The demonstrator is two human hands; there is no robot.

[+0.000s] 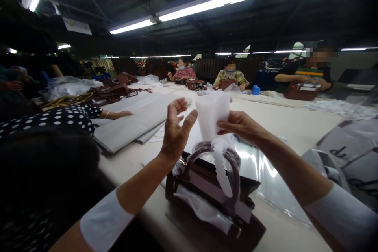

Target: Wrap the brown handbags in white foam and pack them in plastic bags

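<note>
My right hand (236, 125) pinches a white translucent sheet (211, 112) by its right edge, holding it up above the bag. To the left of the sheet, my left hand (176, 132) is raised with its fingers apart and nothing in it. Below both hands a dark brown handbag (251, 220) stands at the table edge. Its handles (236, 177) are wrapped in clear plastic, and a white scalloped strip (220, 165) hangs over them. Clear plastic film (203, 208) lies across the bag's side.
Clear plastic sheeting (274, 181) lies right of the bag, near white bags with black lettering (351, 153). Large grey sheets (132, 126) lie at left, with another person's hand (122, 114) on them. Co-workers handle brown bags (301, 91) across the table; a blue container (255, 90) stands there.
</note>
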